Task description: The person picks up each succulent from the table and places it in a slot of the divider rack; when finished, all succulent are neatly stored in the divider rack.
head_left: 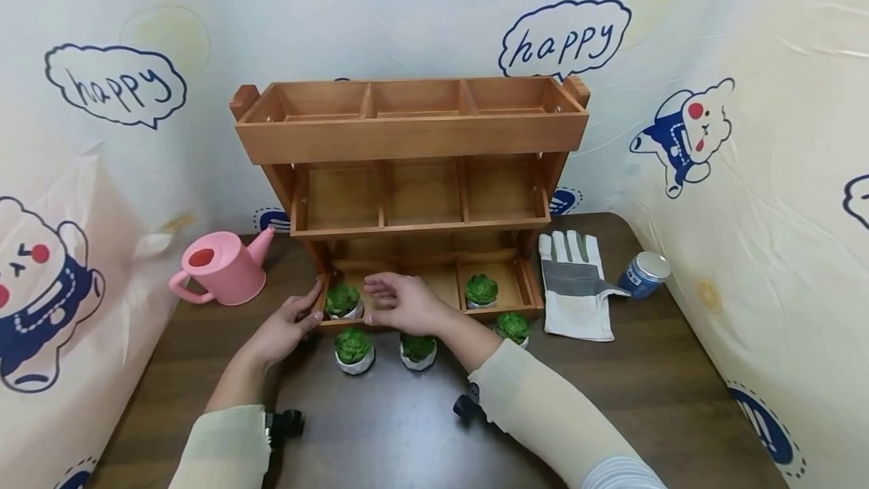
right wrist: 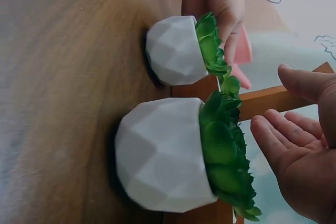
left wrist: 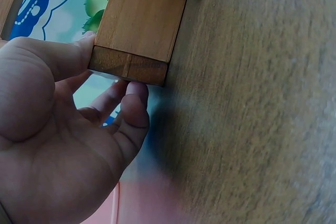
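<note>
A wooden three-tier shelf (head_left: 411,140) with compartments stands at the back of the table. My left hand (head_left: 281,330) grips the left front corner of its bottom tier, thumb and fingers on either side of the wood (left wrist: 139,24). Beside that corner, a potted succulent (head_left: 342,300) in a white faceted pot sits in the bottom left compartment. Just right of it hovers my right hand (head_left: 407,304), fingers relaxed and holding nothing. Another potted succulent (head_left: 481,291) occupies the bottom right compartment. In front of the shelf stand a left pot (head_left: 355,361), a middle pot (head_left: 418,361) and a right succulent (head_left: 513,327), partly behind my right forearm.
To the shelf's left is a pink watering can (head_left: 227,270). On the right lie white and grey gloves (head_left: 577,293), with a blue jar (head_left: 643,275) beyond them. A printed cloth (head_left: 407,13) hangs behind and along both sides of the table.
</note>
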{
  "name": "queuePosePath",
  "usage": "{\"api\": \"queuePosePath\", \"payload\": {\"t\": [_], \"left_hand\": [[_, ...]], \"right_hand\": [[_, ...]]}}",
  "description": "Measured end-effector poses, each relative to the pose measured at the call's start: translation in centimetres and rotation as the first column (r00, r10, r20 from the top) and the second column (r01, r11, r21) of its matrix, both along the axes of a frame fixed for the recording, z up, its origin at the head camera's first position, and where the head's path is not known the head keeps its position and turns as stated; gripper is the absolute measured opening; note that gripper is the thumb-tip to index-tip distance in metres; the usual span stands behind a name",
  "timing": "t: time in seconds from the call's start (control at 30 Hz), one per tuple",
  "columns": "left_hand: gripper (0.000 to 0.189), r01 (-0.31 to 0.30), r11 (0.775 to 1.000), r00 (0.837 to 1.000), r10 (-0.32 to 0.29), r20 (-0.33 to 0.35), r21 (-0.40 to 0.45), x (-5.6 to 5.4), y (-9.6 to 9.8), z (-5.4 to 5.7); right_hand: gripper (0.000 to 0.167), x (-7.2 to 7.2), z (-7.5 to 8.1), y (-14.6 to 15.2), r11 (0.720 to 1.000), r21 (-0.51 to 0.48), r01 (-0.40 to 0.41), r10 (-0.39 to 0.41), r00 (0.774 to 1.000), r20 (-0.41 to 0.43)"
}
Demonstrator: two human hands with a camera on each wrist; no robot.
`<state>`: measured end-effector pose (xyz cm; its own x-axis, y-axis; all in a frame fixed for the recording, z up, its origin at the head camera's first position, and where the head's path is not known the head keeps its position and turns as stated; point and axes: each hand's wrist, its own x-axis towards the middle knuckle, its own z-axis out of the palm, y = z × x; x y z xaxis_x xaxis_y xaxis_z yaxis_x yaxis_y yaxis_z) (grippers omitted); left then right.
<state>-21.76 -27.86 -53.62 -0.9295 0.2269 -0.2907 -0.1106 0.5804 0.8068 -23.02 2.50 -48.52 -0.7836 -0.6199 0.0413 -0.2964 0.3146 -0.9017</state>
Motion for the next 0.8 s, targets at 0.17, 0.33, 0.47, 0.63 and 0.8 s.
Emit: {"api": "queuePosePath", "payload": {"t": [0.17, 0.33, 0.47, 0.63, 0.8], "left_hand": [[0.069, -0.003, 1.0, 1.0, 0.004, 0.023, -0.003, 0.2, 0.1, 0.1], [0.068, -0.002, 1.0, 1.0, 0.001, 0.018, 0.006, 0.2, 0.1, 0.1], [0.069, -0.005, 1.0, 1.0, 0.005, 0.017, 0.008, 0.2, 0.2, 0.0], [0.069, -0.008, 1.0, 1.0, 0.008, 0.028, -0.003, 0.2, 0.1, -0.1], [0.069, -0.014, 1.0, 1.0, 0.014, 0.025, -0.012, 0.2, 0.0, 0.0]], "right_hand": [[0.061, 1.3, -0.2, 1.5, 1.0, -0.024, -0.012, 0.011, 1.0, -0.01], [0.062, 2.5, -0.2, 2.8, 0.998, -0.063, -0.014, 0.015, 1.0, 0.015], [0.061, 3.2, -0.2, 3.7, 0.995, -0.096, -0.003, 0.006, 1.0, 0.031], [0.061, 4.3, -0.2, 4.6, 0.993, -0.115, 0.002, 0.005, 0.998, 0.065], [0.061, 5.3, -0.3, 5.6, 0.992, -0.128, 0.021, -0.011, 0.997, 0.079]]}}
